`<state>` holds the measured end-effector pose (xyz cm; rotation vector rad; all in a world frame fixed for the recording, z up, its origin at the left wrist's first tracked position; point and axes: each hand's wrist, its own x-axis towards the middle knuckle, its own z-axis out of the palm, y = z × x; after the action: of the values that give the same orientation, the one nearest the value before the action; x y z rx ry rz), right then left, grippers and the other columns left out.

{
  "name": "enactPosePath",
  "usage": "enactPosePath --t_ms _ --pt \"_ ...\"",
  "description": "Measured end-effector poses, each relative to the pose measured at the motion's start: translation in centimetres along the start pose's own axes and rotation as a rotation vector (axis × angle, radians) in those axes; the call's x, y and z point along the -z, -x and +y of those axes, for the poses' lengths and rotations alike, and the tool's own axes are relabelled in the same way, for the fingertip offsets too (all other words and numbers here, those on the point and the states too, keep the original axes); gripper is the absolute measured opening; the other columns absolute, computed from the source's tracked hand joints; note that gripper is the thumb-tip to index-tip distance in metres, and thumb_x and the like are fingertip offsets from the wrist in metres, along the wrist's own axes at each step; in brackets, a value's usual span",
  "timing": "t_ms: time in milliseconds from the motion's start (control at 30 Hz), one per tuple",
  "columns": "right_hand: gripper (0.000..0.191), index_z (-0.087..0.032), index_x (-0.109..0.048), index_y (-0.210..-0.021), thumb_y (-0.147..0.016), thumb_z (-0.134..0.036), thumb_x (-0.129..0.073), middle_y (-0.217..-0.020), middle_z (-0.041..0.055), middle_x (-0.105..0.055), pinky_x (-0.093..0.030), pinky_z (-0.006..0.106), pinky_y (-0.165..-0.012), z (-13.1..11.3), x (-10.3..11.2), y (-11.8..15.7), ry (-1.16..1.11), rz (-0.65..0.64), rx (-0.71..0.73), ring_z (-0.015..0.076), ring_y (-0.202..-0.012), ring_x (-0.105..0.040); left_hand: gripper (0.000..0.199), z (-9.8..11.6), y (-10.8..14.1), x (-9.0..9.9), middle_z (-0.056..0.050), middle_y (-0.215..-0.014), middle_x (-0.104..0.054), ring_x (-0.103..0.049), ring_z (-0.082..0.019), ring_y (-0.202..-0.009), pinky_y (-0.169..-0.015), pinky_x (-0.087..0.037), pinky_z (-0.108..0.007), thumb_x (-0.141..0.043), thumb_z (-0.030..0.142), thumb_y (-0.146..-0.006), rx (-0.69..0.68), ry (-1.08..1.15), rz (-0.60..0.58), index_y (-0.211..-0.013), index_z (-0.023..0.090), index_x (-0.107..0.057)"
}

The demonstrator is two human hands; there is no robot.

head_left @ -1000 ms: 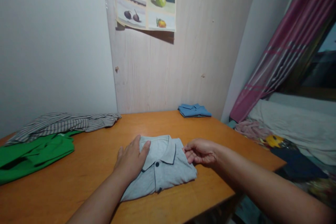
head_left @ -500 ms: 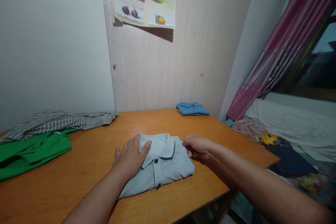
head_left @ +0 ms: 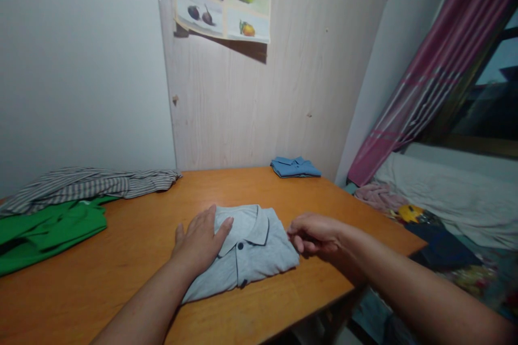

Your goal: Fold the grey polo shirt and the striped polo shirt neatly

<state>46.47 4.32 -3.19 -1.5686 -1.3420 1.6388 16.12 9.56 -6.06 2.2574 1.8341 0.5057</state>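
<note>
A folded light grey shirt (head_left: 263, 253) with a dark-edged collar and dark buttons lies on the orange wooden table (head_left: 141, 259), collar toward the wall. My left hand (head_left: 200, 240) rests flat on the shirt's left side, its thumb spread onto the collar. At the shirt's right edge is my right hand (head_left: 313, 234), with fingers curled and bunched. Whether its fingertips pinch the cloth there is too small to make out.
A folded blue shirt (head_left: 295, 167) sits at the table's back right. Striped cloth (head_left: 93, 186) and a green garment (head_left: 52, 232) lie at the left. Beyond the table's right edge are white bedding (head_left: 437, 188) and dark cloth (head_left: 443, 248).
My right hand has shifted slightly to the right and toward me along the shirt's right edge. My left hand stays in place on the shirt.
</note>
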Motion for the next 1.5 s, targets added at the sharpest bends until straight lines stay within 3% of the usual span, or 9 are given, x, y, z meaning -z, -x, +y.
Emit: enactPosePath --t_ms 133,367,633,900,1033,1233,1400,1500 --pt "0.013 -0.014 -0.063 -0.062 -0.071 -0.023 -0.06 -0.045 -0.0002 -0.06 -0.032 0.014 -0.033 1.6 0.4 0.2 0.035 -0.086 0.035 0.006 -0.031 -0.041 0.084 0.1 0.0 0.1 -0.017 -0.161 -0.033 -0.031 -0.037 -0.148 -0.115 -0.015 -0.068 -0.022 0.071 -0.093 0.001 -0.016 -0.004 -0.155 0.016 -0.033" --pt "0.012 -0.014 -0.063 -0.064 -0.07 -0.021 -0.054 -0.042 -0.0037 -0.052 -0.035 0.017 -0.034 1.5 0.0 1.0 -0.075 0.169 0.077 0.0067 -0.031 -0.039 0.084 0.1 0.0 0.1 -0.016 -0.162 -0.03 -0.028 -0.037 -0.149 -0.114 -0.014 -0.071 -0.021 0.071 -0.092 -0.009 -0.032 -0.017 -0.156 0.017 -0.033" --pt "0.01 -0.016 -0.063 -0.077 -0.069 -0.019 -0.058 -0.044 -0.0053 -0.055 -0.022 0.014 -0.03 1.3 -1.2 1.7 -0.107 -0.011 0.009 0.0047 -0.028 -0.034 0.086 0.1 0.0 0.2 -0.016 -0.163 -0.029 -0.028 -0.036 -0.149 -0.115 -0.012 -0.072 -0.02 0.072 -0.092 -0.003 -0.027 -0.025 -0.157 0.016 -0.031" --pt "0.008 -0.017 -0.06 -0.075 -0.07 -0.023 -0.06 -0.043 -0.0039 -0.056 -0.026 0.014 -0.033 1.2 -1.2 2.3 -0.066 -0.127 -0.048 0.0048 -0.029 -0.035 0.086 0.1 0.0 0.1 -0.015 -0.162 -0.031 -0.028 -0.038 -0.149 -0.115 -0.013 -0.07 -0.02 0.073 -0.091 -0.003 -0.027 -0.021 -0.156 0.018 -0.033" --pt "0.009 -0.017 -0.059 -0.073 -0.068 -0.024 -0.061 -0.045 -0.0037 -0.058 -0.025 0.015 -0.033 1.9 -1.2 2.3 -0.019 -0.091 -0.035 0.0051 -0.029 -0.036 0.086 0.2 0.0 0.2 -0.016 -0.162 -0.031 -0.029 -0.038 -0.149 -0.115 -0.013 -0.07 -0.021 0.073 -0.091 -0.003 -0.021 -0.017 -0.156 0.018 -0.033" --pt "0.011 -0.019 -0.055 -0.062 -0.071 -0.025 -0.054 -0.041 -0.0052 -0.049 -0.03 0.017 -0.036 1.5 -1.0 3.2 0.022 0.009 0.117 0.0063 -0.033 -0.037 0.087 0.2 0.1 0.2 -0.016 -0.162 -0.031 -0.029 -0.037 -0.148 -0.114 -0.012 -0.071 -0.021 0.074 -0.091 -0.011 -0.01 -0.013 -0.155 0.017 -0.033" --pt "0.01 -0.021 -0.051 -0.056 -0.066 -0.019 -0.051 -0.039 -0.0059 -0.045 -0.02 0.02 -0.03 1.9 -2.1 3.9 0.206 0.057 0.016 0.0072 -0.03 -0.031 0.086 0.1 0.1 0.2 -0.017 -0.162 -0.031 -0.029 -0.038 -0.148 -0.115 -0.014 -0.07 -0.022 0.073 -0.091 -0.018 -0.033 -0.013 -0.155 0.017 -0.034" --pt "0.007 -0.021 -0.052 -0.06 -0.066 -0.019 -0.053 -0.04 -0.0068 -0.046 -0.021 0.019 -0.031 2.0 -2.3 3.8 0.224 0.032 0.015 0.0068 -0.03 -0.032 0.086 0.1 0.1 0.2 -0.017 -0.162 -0.031 -0.029 -0.038 -0.148 -0.114 -0.013 -0.071 -0.022 0.073 -0.092 -0.014 -0.036 -0.019 -0.156 0.017 -0.033"
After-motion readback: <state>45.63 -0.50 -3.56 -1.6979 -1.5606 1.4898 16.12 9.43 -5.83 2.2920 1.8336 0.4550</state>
